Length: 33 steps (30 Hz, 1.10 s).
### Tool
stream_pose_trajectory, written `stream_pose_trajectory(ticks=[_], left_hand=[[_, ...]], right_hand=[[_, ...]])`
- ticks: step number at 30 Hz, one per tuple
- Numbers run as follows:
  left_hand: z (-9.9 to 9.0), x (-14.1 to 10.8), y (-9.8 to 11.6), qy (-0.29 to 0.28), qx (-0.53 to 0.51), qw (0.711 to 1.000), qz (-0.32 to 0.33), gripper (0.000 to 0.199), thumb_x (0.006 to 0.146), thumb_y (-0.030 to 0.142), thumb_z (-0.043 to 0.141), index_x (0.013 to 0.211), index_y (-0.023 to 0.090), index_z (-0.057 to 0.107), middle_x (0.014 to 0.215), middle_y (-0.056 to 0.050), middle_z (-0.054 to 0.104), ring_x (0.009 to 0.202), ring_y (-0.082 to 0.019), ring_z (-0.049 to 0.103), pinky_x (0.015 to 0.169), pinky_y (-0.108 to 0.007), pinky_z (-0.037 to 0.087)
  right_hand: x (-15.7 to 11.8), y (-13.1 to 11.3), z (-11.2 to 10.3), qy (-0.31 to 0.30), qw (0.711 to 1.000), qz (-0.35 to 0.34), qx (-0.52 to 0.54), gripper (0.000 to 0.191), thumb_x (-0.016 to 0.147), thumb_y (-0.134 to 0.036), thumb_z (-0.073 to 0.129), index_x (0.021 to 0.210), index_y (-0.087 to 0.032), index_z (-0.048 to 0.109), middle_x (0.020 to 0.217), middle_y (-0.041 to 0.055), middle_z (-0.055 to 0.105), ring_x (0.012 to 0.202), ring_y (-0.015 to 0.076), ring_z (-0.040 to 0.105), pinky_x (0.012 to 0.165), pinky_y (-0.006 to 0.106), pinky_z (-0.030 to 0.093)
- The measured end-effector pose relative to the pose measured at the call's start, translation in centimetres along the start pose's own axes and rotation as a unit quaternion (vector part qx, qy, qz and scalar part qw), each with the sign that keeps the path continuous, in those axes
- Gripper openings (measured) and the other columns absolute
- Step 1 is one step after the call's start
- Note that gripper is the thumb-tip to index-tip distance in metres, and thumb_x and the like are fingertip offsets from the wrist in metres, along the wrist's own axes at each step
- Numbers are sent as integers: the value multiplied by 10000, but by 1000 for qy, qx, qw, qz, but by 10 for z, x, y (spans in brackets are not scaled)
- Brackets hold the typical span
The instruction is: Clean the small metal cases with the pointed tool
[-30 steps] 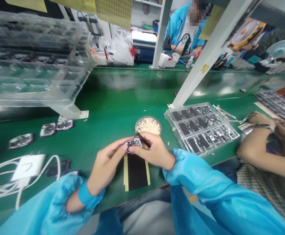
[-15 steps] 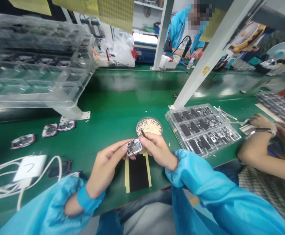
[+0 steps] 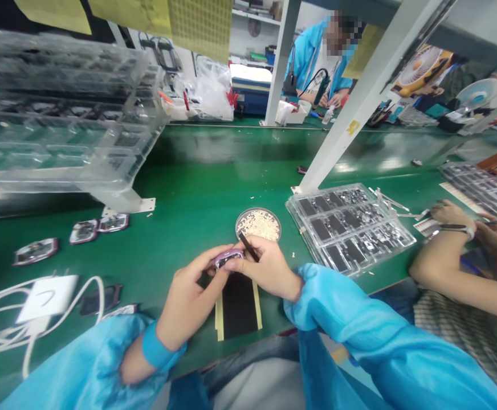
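Note:
My left hand (image 3: 192, 296) is closed on a small purple-rimmed device housing (image 3: 228, 258) with electronic parts inside, held by its edge between thumb and fingers. My right hand (image 3: 271, 266) grips a thin dark stick-like tool (image 3: 248, 247), which points up and to the left; its exact kind I cannot make out. The right thumb and fingertips also touch the housing's right side. Both hands are above a black pad (image 3: 240, 310) edged with yellow tape. Just beyond them stands a round dish (image 3: 259, 224) of small pale bits.
Several similar housings (image 3: 84, 231) lie to the left, near a white charger (image 3: 47, 297) with coiled cable. Clear trays of parts (image 3: 351, 228) stand at right, below a slanted white post (image 3: 359, 108). A co-worker's arm (image 3: 445, 262) is at far right. Stacked plastic trays (image 3: 60, 142) stand upper left.
The housing has been tilted, so its purple rim now shows and less of its inside is seen. My right thumb has come over its near side. The dark tool shows more of its length.

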<state>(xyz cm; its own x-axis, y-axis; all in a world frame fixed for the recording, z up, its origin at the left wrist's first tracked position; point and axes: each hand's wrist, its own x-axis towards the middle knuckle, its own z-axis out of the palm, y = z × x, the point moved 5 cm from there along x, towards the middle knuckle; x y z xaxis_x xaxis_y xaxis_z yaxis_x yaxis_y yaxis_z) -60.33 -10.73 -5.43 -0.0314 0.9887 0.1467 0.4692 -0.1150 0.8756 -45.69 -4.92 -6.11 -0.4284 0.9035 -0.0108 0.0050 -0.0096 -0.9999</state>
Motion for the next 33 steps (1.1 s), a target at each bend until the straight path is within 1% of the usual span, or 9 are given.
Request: stream_pose_trajectory(ticks=[4, 6, 11, 15, 19, 24, 27, 29, 33], left_hand=[[6, 0, -1, -29, -29, 999, 3, 298, 989, 346, 552, 1266, 266, 625, 1236, -27, 715, 1085, -203, 671, 900, -297, 522], [10, -1, -2, -40, -48, 998, 2, 290, 1002, 337, 531, 1271, 264, 612, 1215, -33, 715, 1035, -189, 684, 894, -294, 525], [12, -4, -1, 1, -66, 998, -16, 255, 985, 307, 562, 1217, 228, 631, 1008, -21, 744, 807, -159, 694, 765, -270, 545], [12, -5, 1, 23, -75, 997, -20, 257, 983, 303, 562, 1211, 211, 634, 994, -28, 745, 806, -161, 693, 752, -265, 554], [13, -4, -1, 30, -95, 995, -27, 260, 980, 320, 565, 1196, 196, 637, 1049, -54, 742, 813, -166, 694, 743, -274, 567], [15, 5, -4, 30, -129, 990, -41, 267, 958, 344, 593, 1159, 175, 642, 993, -59, 745, 754, -166, 685, 713, -290, 568], [17, 13, -5, 5, -191, 980, -50, 298, 941, 364, 612, 1154, 155, 622, 947, -64, 744, 690, -160, 673, 659, -288, 563], [19, 15, -3, -21, -216, 975, -48, 311, 942, 375, 612, 1164, 157, 601, 955, -66, 742, 718, -169, 688, 697, -302, 567], [22, 7, 9, -75, -161, 983, -41, 245, 959, 366, 588, 1146, 217, 533, 913, -25, 744, 840, -194, 719, 794, -320, 551]], right_hand=[[0, 1, 1, 19, 1000, 11, -3, 382, 675, -452, 855, 767, -173, 610, 581, -73, 455, 525, 85, 341, 488, 225, 273], [-1, 3, 3, 27, 999, 28, 15, 407, 667, -466, 846, 745, -185, 562, 586, -65, 501, 524, 92, 393, 491, 223, 320], [0, 8, 8, 41, 997, 42, 51, 463, 643, -489, 856, 728, -201, 503, 623, -48, 545, 558, 118, 505, 526, 240, 426], [2, 11, 9, 44, 996, 37, 70, 443, 654, -462, 861, 764, -196, 525, 642, -46, 564, 569, 127, 553, 555, 254, 476], [5, 12, 12, 28, 993, 33, 106, 462, 647, -458, 873, 759, -194, 511, 634, -51, 576, 554, 122, 573, 540, 243, 470], [11, 12, 12, 25, 994, 32, 97, 492, 642, -510, 864, 764, -198, 504, 616, -55, 576, 546, 122, 583, 522, 235, 475], [14, 7, 9, 26, 997, 24, 70, 475, 671, -538, 835, 791, -190, 535, 615, -52, 574, 548, 122, 577, 512, 230, 467], [11, 2, 4, 28, 999, 6, 38, 447, 692, -527, 825, 798, -183, 558, 615, -51, 568, 553, 122, 568, 513, 227, 457], [-21, -9, -21, 37, 998, -39, -42, 328, 804, -451, 762, 911, -167, 636, 776, 1, 641, 708, 152, 616, 642, 257, 490]])
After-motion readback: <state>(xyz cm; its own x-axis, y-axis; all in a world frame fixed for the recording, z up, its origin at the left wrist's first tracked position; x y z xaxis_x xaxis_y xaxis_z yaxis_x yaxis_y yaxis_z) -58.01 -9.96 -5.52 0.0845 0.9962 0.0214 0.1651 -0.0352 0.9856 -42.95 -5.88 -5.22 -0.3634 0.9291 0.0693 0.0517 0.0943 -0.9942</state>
